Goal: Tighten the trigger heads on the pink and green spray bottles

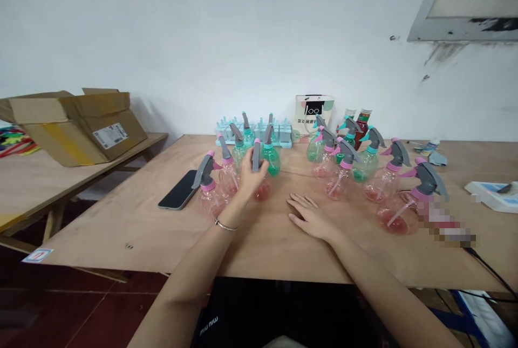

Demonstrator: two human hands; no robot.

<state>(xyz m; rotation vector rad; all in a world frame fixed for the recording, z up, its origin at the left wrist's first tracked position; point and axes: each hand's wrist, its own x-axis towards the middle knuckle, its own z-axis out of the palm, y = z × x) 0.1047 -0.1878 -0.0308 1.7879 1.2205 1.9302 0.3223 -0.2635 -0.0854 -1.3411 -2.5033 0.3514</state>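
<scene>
My left hand (251, 172) is wrapped round the neck of a pink spray bottle (263, 190), whose grey head rises between thumb and fingers. The bottle stands among the left group, with a green spray bottle (271, 160) just behind it. Two more pink bottles stand to its left, the nearest being a pink spray bottle (211, 202) with a grey trigger head. Fingers spread, my right hand (308, 216) lies flat on the wooden table (275, 253) and holds nothing. Right of it is a second group, with a pink spray bottle (339, 186) closest to the fingers.
A black phone (178, 190) lies at the left. Ice-pop moulds (285, 136), a printed paper bag (313, 108) and red sauce bottles (363, 127) stand by the wall. At right are a white tray (491, 199) and a cable (491, 267). A cardboard box (81, 127) occupies another table.
</scene>
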